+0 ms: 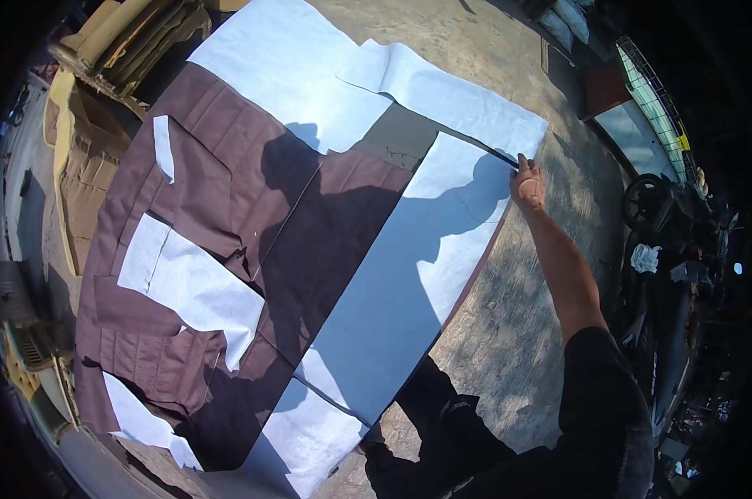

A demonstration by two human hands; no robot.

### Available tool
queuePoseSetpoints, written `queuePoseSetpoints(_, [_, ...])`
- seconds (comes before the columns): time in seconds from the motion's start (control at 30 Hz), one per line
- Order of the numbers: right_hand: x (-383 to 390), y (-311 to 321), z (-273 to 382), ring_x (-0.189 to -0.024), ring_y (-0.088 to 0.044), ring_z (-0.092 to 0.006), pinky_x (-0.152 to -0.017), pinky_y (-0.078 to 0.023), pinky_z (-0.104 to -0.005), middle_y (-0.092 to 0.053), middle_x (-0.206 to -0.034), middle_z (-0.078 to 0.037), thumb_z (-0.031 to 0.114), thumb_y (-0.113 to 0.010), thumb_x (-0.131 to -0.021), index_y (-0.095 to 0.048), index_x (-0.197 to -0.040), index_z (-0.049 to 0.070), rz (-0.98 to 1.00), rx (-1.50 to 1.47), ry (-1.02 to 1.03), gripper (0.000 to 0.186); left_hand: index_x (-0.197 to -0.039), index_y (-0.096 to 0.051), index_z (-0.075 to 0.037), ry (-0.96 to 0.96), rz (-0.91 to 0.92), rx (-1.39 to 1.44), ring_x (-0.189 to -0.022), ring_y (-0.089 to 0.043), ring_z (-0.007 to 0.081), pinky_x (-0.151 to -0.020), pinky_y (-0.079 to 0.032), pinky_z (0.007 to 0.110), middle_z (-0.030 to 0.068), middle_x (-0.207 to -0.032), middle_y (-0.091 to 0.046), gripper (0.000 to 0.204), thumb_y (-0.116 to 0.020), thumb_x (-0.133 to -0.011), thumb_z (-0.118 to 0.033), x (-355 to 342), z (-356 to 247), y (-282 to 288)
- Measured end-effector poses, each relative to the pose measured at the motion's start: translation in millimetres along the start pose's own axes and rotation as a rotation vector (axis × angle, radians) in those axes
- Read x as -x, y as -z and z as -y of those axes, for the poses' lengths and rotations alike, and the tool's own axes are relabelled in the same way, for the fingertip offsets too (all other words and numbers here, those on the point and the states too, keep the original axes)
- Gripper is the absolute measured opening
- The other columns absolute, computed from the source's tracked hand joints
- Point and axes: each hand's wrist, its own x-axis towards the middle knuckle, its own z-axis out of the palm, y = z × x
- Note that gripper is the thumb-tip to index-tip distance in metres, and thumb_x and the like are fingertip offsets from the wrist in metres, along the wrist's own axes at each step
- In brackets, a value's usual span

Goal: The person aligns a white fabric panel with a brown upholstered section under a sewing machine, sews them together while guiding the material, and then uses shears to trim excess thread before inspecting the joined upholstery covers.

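A long white-backed strip of fabric (376, 266) runs diagonally toward me, with a thin maroon edge along its right side. My right hand (527, 186) has its fingers closed on the strip's far right corner, beside another white piece (467, 91). At the near end, my left hand (374, 434) is at the strip's edge; shadow and the cloth hide its fingers. To the left spreads a large maroon cover (201, 150) with stitched ribs and white patches, such as the white flap (189, 279) in its middle. My shadow falls across the cloth.
Cut yellowish foam or board pieces (85, 166) stand at the left. Concrete floor (509, 333) shows on the right. Beyond it are a dark wheel (646, 202), a crumpled white cloth (645, 258) and a wire-sided rack (659, 108).
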Motion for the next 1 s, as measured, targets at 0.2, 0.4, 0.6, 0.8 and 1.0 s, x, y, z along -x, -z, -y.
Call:
queuePoseSetpoints(0.2, [-22.1,-41.2,-33.8,-0.111,-0.058,-0.0391,-0.097,-0.048,-0.0486,-0.062,-0.116,-0.015,0.023,-0.071,-0.087,-0.065,-0.124,0.015,0.035,-0.222,-0.018,0.039,-0.129,-0.067,-0.010,-0.031,0.023,-0.005,-0.097,-0.071,0.0332,-0.087,-0.058,0.044,0.0210,-0.117,-0.071,0.050,-0.067,-0.095,-0.047,23.0,-72.2,-12.5])
queuePoseSetpoints(0.4, [-30.3,-63.3,-54.0,-0.102,-0.058,-0.0376,-0.088,-0.050,-0.0467,-0.062,-0.102,-0.019,0.018,-0.064,-0.086,-0.060,-0.105,0.005,0.159,-0.097,0.236,0.024,-0.128,-0.067,-0.009,-0.020,0.020,0.028,-0.094,-0.071,0.0338,-0.084,-0.058,0.043,0.0215,-0.116,-0.071,0.050,-0.068,-0.095,-0.046,51.9,-90.8,-15.6])
queuePoseSetpoints(0.6, [-23.5,-54.7,-47.6,-0.106,-0.055,-0.0416,-0.089,-0.049,-0.0504,-0.055,-0.114,-0.020,0.015,-0.066,-0.087,-0.056,-0.112,0.003,0.065,-0.180,0.288,0.029,-0.128,-0.067,-0.007,0.016,-0.055,0.110,-0.092,-0.071,0.0344,-0.081,-0.059,0.042,0.0221,-0.115,-0.071,0.050,-0.069,-0.094,-0.044,89.0,-77.5,-8.3])
queuePoseSetpoints(0.8, [-22.9,-81.1,-34.7,-0.106,-0.056,-0.0410,-0.092,-0.049,-0.0501,-0.058,-0.114,-0.019,0.013,-0.069,-0.085,-0.060,-0.114,0.004,0.062,-0.313,-0.031,0.032,-0.128,-0.066,-0.006,0.042,-0.133,0.192,-0.089,-0.072,0.0350,-0.078,-0.060,0.040,0.0227,-0.114,-0.071,0.050,-0.070,-0.094,-0.043,152.4,-45.9,-3.2])
queuePoseSetpoints(1.0, [-43.3,-110.4,-65.9,-0.107,-0.059,-0.0348,-0.097,-0.044,-0.0444,-0.063,-0.107,-0.016,0.009,-0.059,-0.085,-0.066,-0.105,0.005,0.019,-0.203,0.177,0.022,-0.127,-0.066,-0.004,0.060,-0.208,0.308,-0.086,-0.072,0.0356,-0.075,-0.060,0.039,0.0232,-0.112,-0.072,0.050,-0.071,-0.094,-0.041,223.3,10.2,3.8])
